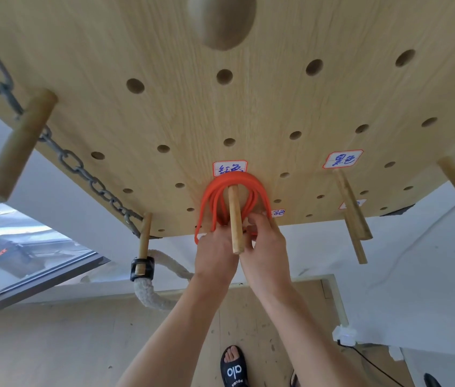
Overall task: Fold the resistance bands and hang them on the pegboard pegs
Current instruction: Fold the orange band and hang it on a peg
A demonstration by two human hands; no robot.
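Orange resistance bands [237, 182] hang looped over the central peg [235, 219] of the wooden pegboard [276, 107], directly below a handwritten label [230, 168]. Left hand [215, 251] and right hand [265, 247], both below the peg, are closed on the bands' lower strands (fingertips partly hidden).

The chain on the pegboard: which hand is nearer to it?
Left. The left hand sits on the chain's side of the centre peg, holding the orange bands; the right hand is on the far side.
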